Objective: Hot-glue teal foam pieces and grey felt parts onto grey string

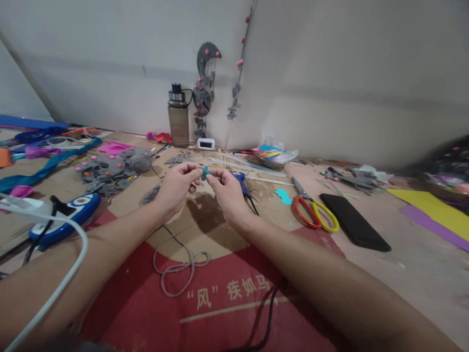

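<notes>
A small teal cut-out piece (205, 172), star-like in outline, is pinched between my two hands above the table. My left hand (180, 183) grips its left side with thumb and fingertips. From the right, my right hand (227, 191) holds the other side the same way. Grey yarn (179, 266) lies in loose loops below my left wrist, and a small coil of it (150, 195) sits beside that hand. Just behind my right hand is a blue glue gun (239, 180), partly hidden, with a dark cord.
Scissors with red and yellow handles (315, 211), a turquoise scrap (283, 196) and a black phone (353, 221) lie to the right. A bottle (178, 120) stands at the back. Grey felt pieces and a yarn ball (139, 161) are left. A white cable (82, 244) crosses my left arm.
</notes>
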Available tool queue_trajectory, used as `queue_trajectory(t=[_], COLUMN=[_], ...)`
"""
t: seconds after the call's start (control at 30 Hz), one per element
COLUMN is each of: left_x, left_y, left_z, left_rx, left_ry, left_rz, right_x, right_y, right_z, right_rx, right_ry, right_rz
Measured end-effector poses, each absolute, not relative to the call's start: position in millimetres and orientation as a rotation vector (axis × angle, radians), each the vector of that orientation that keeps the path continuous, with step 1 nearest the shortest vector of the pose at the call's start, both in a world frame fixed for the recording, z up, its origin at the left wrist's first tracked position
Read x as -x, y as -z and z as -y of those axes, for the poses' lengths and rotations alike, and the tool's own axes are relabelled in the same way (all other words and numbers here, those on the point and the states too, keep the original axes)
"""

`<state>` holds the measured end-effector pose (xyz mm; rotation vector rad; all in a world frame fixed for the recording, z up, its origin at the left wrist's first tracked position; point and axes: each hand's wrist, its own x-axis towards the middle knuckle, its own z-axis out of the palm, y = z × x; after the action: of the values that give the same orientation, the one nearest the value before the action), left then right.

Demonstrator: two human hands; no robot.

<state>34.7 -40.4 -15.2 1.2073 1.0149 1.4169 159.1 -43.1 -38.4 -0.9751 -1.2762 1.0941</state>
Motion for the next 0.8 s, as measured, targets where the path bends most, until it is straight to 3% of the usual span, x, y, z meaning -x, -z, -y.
queue_trajectory(t=[0.23,0.43,0.6,0.8], left_x=[-10,-7,-5,-3], left_y=[15,4,11,19], left_z=[26,30,24,16], left_rx=[-1.499,-1.708,-1.655,-1.266], left_ry=[-1.516,-1.559,-1.557,-1.460], left_rz=[-1.302,-1.469,-1.407,-1.150], right_x=[-176,-220,-243,-231], right_y=[41,35,50,43], right_z=[39,12,-7,6], right_rx=[1.021,1.393,1.773,1.667], right_ry=[-0.706,-0.118,-0.184,0.010], right_rz=[1.896,1.898,1.905,1.846])
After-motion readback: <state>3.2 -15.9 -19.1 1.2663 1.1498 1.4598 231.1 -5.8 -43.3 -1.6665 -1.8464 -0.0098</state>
